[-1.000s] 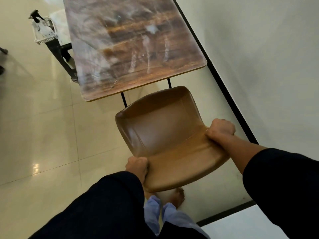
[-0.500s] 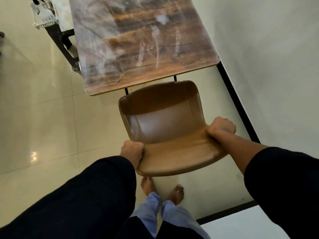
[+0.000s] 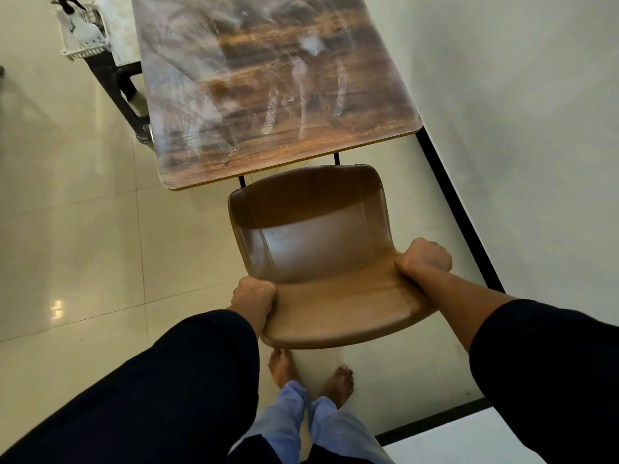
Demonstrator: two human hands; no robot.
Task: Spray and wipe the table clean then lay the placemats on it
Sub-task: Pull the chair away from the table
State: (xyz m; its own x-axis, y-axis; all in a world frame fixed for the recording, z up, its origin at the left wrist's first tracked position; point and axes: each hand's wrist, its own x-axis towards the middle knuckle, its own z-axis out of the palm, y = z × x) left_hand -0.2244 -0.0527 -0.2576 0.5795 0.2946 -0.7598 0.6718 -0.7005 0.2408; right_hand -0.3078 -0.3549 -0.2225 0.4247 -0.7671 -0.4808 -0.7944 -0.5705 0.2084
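The wooden table [image 3: 268,78] stretches ahead, its dark top streaked with whitish smears. A brown chair [image 3: 318,236] stands at its near end, seat front just under the table edge. My left hand [image 3: 253,296] grips the left side of the chair's back. My right hand [image 3: 423,256] grips the right side of the back. A spray bottle [image 3: 72,8] sits in a white basket [image 3: 83,41] at the far left. No placemats are in view.
The white basket rests on a dark stand [image 3: 114,78] left of the table. A white wall [image 3: 519,112] runs close along the table's right side, with a black floor strip [image 3: 459,212] at its base. My bare feet [image 3: 311,376] stand behind the chair on cream tiles.
Both hands have pushed the chair forward and turned it square to the table; its seat front now reaches the table's near edge.
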